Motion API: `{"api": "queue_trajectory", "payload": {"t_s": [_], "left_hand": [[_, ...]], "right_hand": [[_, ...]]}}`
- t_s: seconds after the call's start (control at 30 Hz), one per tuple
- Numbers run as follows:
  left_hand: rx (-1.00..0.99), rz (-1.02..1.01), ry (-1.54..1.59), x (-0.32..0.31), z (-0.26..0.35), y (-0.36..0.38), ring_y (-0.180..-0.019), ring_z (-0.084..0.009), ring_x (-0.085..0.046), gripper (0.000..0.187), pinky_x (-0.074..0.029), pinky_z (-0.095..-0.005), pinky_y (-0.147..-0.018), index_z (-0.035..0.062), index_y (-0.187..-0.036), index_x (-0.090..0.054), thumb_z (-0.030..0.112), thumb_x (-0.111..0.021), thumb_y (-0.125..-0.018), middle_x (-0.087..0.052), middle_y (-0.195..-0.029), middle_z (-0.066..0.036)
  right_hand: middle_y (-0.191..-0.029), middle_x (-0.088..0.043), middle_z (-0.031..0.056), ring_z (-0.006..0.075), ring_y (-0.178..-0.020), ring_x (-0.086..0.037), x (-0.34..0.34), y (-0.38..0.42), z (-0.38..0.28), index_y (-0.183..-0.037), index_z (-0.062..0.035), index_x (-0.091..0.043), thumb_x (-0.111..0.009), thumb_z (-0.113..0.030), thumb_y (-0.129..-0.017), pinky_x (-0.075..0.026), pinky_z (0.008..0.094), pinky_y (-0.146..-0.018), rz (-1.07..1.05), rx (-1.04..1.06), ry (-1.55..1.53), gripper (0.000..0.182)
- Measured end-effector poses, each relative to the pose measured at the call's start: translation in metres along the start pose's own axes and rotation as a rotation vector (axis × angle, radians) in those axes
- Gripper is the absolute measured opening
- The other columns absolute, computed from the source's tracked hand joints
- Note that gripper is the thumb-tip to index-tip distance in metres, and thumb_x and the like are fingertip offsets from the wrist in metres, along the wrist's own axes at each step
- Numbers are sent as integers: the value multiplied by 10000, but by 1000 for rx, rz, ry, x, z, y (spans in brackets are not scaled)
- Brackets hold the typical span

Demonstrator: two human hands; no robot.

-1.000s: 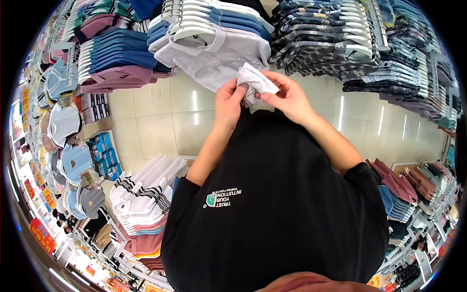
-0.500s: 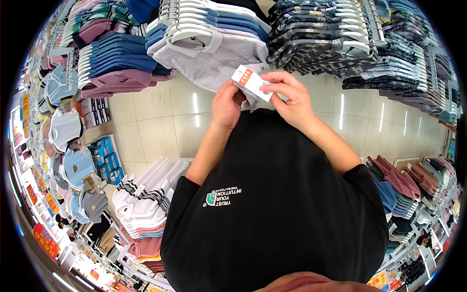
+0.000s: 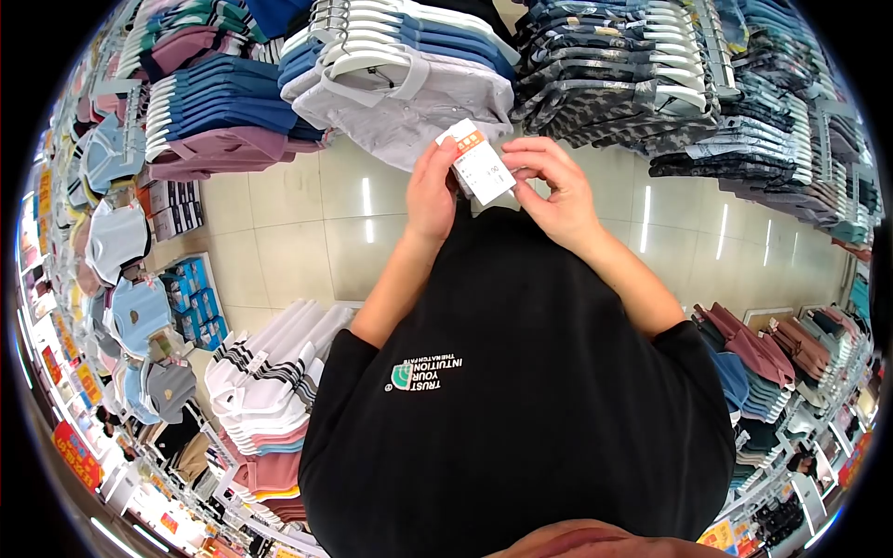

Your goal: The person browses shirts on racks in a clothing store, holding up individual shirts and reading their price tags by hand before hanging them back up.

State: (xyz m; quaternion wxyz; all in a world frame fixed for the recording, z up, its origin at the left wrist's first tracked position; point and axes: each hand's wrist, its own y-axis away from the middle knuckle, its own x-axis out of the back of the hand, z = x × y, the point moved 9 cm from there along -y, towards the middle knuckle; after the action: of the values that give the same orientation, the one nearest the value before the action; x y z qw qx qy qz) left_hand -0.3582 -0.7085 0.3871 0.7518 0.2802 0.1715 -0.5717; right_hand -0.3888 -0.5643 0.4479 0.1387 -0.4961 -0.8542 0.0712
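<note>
A white price tag [image 3: 485,177] with an orange-red band near its top is held up in front of the black T-shirt I wear. My left hand [image 3: 432,193] grips the tag's left side, its thumb on the printed face and the other fingers partly hidden. At the tag's right edge, my right hand [image 3: 556,186] has its thumb and fingers curled in a pinch, with the exact contact partly hidden. Just beyond both hands hangs a light grey polo shirt [image 3: 391,116] on a white hanger, its lower edge behind the tag.
Dark camouflage-print garments [image 3: 595,102] hang at front right. Blue and mauve shirts [image 3: 223,149] hang at front left. White striped shirts [image 3: 265,372] stand low at left, with blue packages [image 3: 195,302] behind. Folded-looking mauve garments [image 3: 744,344] hang at right. Pale floor tiles [image 3: 288,242] lie between racks.
The tag has turned more upright, and more of its printed face shows. My right fingers have slid off its face to the right edge. The left hand stays on it.
</note>
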Motion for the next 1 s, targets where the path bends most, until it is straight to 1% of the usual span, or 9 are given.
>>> {"api": "queue_trajectory", "payload": {"t_s": [0.07,0.2,0.27,0.4,0.47,0.6,0.67,0.87,1.0], "left_hand": [[6,-9,6,1,2,0,-895,-116,-627,311,-503,-271,-796,-14,-1130,-581,241,-455,-1004,-648,-989,-58],[27,-27,-38,7,0,-2,-951,-158,-620,289,-493,-314,-858,-23,-1143,-569,183,-432,-992,-643,-1051,-94],[50,-49,-29,4,0,-1,-937,-151,-626,282,-496,-301,-849,-27,-1135,-576,168,-439,-983,-652,-1036,-94],[67,-49,-50,2,-3,-1,-927,-140,-631,282,-495,-282,-841,-22,-1147,-577,172,-452,-985,-660,-1040,-90],[34,-48,-74,-1,0,1,-847,-81,-633,265,-499,-231,-755,14,-1098,-608,233,-495,-1002,-666,-952,-36],[35,-66,-108,1,-4,1,-851,-77,-628,267,-496,-229,-752,16,-1106,-606,234,-486,-1009,-663,-957,-30],[67,-71,-101,4,-10,2,-930,-113,-624,297,-483,-259,-836,1,-1169,-589,225,-493,-999,-668,-1032,-60],[23,-89,-184,0,-5,4,-874,-76,-598,297,-459,-232,-773,30,-1158,-609,258,-495,-1005,-656,-977,-5],[-2,-113,-260,-1,-5,5,-862,-58,-575,295,-441,-223,-770,39,-1154,-615,263,-491,-1007,-652,-965,9]], "right_hand": [[-1109,-609,94,173,-947,-652,4,6,20,-1149,-10,-625,-587,89,-854,-528,274,-804,57,-107,-102,313],[-1033,-631,79,147,-911,-644,0,11,32,-1201,0,-590,-560,28,-915,-524,264,-795,46,-227,-305,289],[-960,-637,55,119,-882,-628,-7,12,32,-1251,-2,-557,-548,-23,-949,-522,256,-788,-36,-256,-334,303],[-931,-626,44,100,-835,-615,-12,13,34,-1284,6,-532,-545,-40,-959,-521,244,-763,-54,-333,-461,329],[-911,-618,34,94,-796,-615,-14,15,36,-1321,2,-507,-551,-43,-958,-523,237,-728,-106,-384,-435,369],[-875,-612,21,86,-752,-610,-15,17,40,-1338,-4,-499,-561,-47,-954,-521,232,-697,-105,-419,-457,392],[-853,-613,16,82,-733,-607,-16,18,40,-1345,-6,-495,-571,-47,-948,-520,230,-687,-119,-438,-454,406],[-841,-618,17,81,-720,-605,-16,20,42,-1349,-10,-495,-579,-42,-941,-519,227,-674,-125,-439,-468,418],[-840,-620,19,79,-718,-603,-16,19,42,-1351,-9,-493,-580,-43,-941,-518,223,-665,-123,-460,-477,421]]}}
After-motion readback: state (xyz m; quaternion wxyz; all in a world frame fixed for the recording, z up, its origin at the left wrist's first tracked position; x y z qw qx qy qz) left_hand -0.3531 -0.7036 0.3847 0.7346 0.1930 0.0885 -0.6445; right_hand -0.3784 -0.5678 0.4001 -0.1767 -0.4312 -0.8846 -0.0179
